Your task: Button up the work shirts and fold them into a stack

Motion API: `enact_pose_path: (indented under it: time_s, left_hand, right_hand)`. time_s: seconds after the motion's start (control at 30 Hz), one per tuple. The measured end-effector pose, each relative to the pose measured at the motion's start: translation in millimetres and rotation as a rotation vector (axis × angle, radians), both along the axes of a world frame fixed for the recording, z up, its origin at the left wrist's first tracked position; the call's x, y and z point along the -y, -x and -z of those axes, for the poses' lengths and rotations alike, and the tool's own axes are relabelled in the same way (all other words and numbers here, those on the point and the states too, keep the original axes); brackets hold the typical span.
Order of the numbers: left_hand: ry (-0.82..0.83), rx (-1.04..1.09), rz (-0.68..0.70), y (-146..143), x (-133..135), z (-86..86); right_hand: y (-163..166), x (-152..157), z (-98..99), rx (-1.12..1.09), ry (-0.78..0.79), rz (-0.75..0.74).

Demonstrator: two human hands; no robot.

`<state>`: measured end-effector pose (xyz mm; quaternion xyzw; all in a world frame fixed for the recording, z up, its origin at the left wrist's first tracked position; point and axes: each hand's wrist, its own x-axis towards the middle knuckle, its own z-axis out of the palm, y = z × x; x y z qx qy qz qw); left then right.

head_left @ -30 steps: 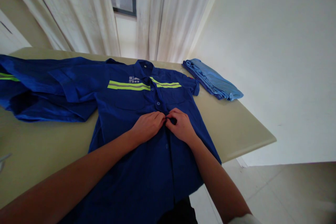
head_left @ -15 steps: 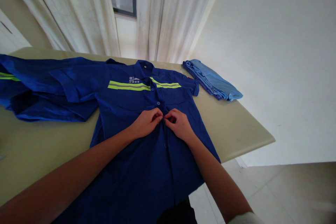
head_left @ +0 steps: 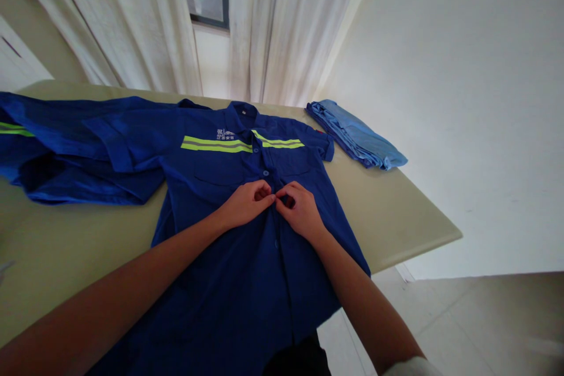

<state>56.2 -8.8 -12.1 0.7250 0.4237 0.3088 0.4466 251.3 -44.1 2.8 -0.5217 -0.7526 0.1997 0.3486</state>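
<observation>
A dark blue short-sleeved work shirt (head_left: 224,282) lies front up, its collar at the far side and its lower part toward me. A yellow-green reflective stripe (head_left: 215,145) runs across the chest. My left hand (head_left: 248,202) pinches the shirt's front placket from the left, thumb and forefinger together. From the right, my right hand (head_left: 302,207) pinches the same edge, its fingertips touching those of the left. What lies between the fingertips is hidden. One button (head_left: 265,173) shows just above the hands, and another button (head_left: 277,244) below them.
A second blue garment (head_left: 88,182) with a reflective stripe lies at the left, under the shirt's sleeve. Folded blue clothes (head_left: 359,135) are stacked at the back right of the beige table (head_left: 396,217). Curtains (head_left: 299,23) hang behind, and a white wall (head_left: 467,117) stands at the right.
Both hands stay at the placket. The left thumb has moved slightly right, closer to the right fingertips. The shirt lies almost the same.
</observation>
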Motion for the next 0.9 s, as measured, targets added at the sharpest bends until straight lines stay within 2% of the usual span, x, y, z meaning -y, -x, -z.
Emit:
enact_pose_path:
  time_s: [0.13, 0.33, 0.47, 0.57, 0.67, 0.9]
  left_hand:
    - [0.020, 0.061, 0.038, -0.5, -1.4, 1.0]
    - [0.077, 0.064, 0.006, -0.5, -6.2, 3.2]
    - [0.163, 0.043, 0.031, 0.0, -4.9, -5.2]
    - [0.154, -0.040, 0.049, -0.2, -0.7, -12.4]
    - [0.160, -0.047, 0.021, -1.9, 2.2, -12.3]
    - [0.412, 0.160, -0.079, -6.4, 1.0, -8.2]
  right_hand:
    - [-0.2, 0.1, 0.7, 0.001, 0.016, 0.014]
    - [-1.5, 0.6, -0.6, -0.002, 0.013, -0.034]
    - [-1.7, 1.6, 0.4, 0.039, -0.017, -0.036]
    - [-1.2, 2.1, 2.3, 0.083, -0.046, -0.021]
    - [-0.7, 2.2, 2.7, 0.098, -0.054, -0.020]
    - [-0.3, 3.0, 0.1, 0.077, -0.061, -0.049]
